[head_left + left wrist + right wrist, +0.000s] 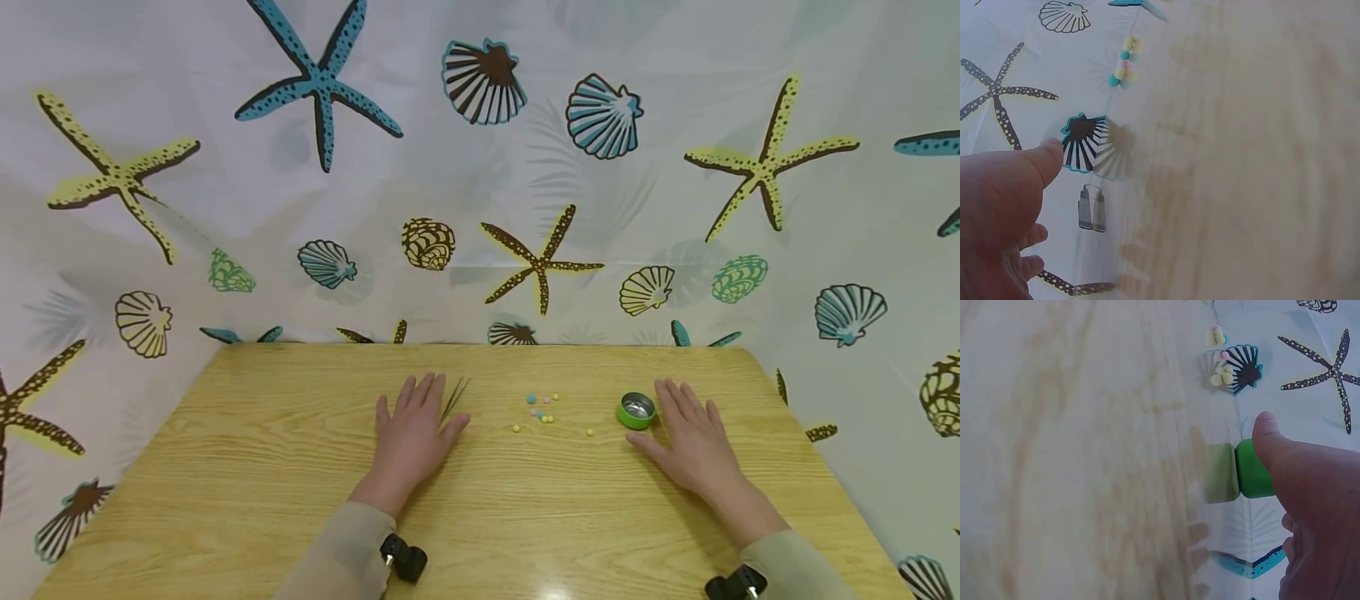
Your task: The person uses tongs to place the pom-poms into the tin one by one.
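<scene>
My left hand lies palm down on the wooden table, fingers spread and pointing away. Just beside it, between thumb and index finger, is a thin pair of metal tweezers; its two ends show in the left wrist view. On the other side, my right hand rests flat with straight fingers. A small green bowl with a metal inside stands by its thumb; whether they touch I cannot tell. Several small round beads, such as a blue bead and a yellow bead, lie scattered between the hands.
The light wooden table ends at a white cloth printed with starfish and shells, which hangs behind and along both sides. A black wrist camera sits at the left sleeve, and another camera at the right.
</scene>
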`<state>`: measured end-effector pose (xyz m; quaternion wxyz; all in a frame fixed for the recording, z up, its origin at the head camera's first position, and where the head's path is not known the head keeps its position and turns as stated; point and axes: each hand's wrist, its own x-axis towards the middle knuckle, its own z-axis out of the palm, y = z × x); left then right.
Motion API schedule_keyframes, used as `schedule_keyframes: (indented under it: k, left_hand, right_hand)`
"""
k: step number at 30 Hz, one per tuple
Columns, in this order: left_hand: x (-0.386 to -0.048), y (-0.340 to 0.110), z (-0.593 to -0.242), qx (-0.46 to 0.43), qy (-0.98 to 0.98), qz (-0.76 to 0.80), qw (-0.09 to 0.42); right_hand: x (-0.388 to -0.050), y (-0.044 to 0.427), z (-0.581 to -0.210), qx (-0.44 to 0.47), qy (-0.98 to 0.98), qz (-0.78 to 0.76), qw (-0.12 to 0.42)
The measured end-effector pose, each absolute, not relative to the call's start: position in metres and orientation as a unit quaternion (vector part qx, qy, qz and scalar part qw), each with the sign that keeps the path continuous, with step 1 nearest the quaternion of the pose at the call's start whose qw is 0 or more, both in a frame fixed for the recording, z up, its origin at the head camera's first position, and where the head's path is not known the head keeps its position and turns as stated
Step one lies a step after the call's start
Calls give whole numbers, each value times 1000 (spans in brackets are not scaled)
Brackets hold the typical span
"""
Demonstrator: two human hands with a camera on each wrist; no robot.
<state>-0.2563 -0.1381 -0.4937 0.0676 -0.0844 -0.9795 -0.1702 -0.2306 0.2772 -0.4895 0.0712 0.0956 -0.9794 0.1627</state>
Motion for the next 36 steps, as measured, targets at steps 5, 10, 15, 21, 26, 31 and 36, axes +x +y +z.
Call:
schedule_keyframes:
  k: [5, 10, 15, 21, 26, 31, 36]
  left_hand:
    - [-263, -137, -495, -80, -979, -176, 66]
    - [-267, -137, -495, -78, -978, -184, 67]
    - [-269, -137, -496, -77, -978, -185, 60]
    - [-271, -138, -496, -68, -979, -186, 56]
    - [-272, -137, -496, -64, -979, -189, 48]
    - [-273, -136, -498, -64, -980, -186, 41]
    - [-274, -135, -499, -62, -980, -184, 37]
  right_hand:
    - [-234, 277, -491, 99, -977, 175, 67]
    - [-236, 277, -492, 96, -977, 184, 57]
    - [-239, 277, -494, 97, -974, 201, 48]
    - [-243, 278, -496, 99, -969, 222, 44]
    - [-244, 276, -497, 97, -965, 242, 40]
    - [-245, 275, -498, 95, -963, 248, 43]
    - [-248, 275, -501, 93, -962, 251, 46]
